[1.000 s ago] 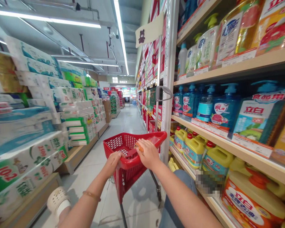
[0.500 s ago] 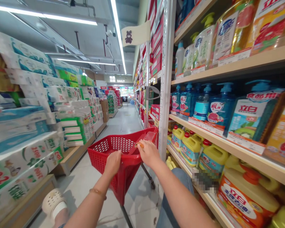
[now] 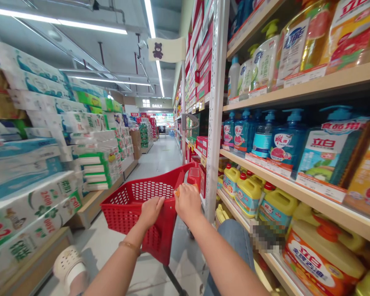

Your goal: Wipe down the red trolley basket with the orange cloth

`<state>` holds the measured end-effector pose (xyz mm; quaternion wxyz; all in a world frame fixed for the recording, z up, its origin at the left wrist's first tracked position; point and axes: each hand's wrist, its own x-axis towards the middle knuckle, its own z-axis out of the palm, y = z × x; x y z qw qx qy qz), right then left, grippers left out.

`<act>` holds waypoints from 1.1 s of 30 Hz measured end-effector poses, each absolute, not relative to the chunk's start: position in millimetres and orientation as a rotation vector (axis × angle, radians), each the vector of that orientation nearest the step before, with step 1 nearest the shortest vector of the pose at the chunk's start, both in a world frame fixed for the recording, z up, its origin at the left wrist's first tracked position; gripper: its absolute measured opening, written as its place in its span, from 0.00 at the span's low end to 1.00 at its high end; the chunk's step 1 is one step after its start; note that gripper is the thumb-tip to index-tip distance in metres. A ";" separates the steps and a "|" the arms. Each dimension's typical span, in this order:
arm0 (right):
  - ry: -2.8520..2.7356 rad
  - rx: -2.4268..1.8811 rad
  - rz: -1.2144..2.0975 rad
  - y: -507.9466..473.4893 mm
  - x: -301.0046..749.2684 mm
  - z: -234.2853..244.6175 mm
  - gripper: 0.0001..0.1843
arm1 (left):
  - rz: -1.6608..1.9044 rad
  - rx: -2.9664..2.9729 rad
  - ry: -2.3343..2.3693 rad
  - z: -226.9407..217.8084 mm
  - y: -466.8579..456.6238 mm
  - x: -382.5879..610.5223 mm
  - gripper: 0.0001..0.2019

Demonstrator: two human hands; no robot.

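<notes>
A red plastic shopping cart with a perforated basket stands low in front of me, angled toward the left. My left hand is closed over the near edge of the cart, fingers curled down and thumb on top. A short gap to the right, my right hand is wrapped around the cart's near right corner, and a bit of orange shows at its fingers. Just beyond that hand is a red panel or box; I cannot tell which. The grip points themselves are mostly covered by my fingers.
On the right, a shelf unit holds pump bottles and yellow detergent jugs, close to my knee. Tissue packs are stacked along the left. The aisle floor runs ahead. My clog is at lower left.
The cart has swung leftward, its basket shifting left. Both hands have moved with its near edge and are now closer together. The bear sign on the shelf appears further left.
</notes>
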<state>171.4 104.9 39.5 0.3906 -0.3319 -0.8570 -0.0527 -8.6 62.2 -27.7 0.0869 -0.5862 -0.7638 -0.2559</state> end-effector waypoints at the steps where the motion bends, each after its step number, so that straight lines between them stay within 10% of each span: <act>1: -2.175 -0.862 -0.146 106.8 168.5 36.1 0.14 | -0.761 -1.740 -2.280 -29.4 64.1 -7.1 0.23; 33: -2.410 -0.494 0.070 147.1 127.0 -31.5 0.23 | -0.385 -1.544 -2.587 -48.7 24.7 -15.5 0.23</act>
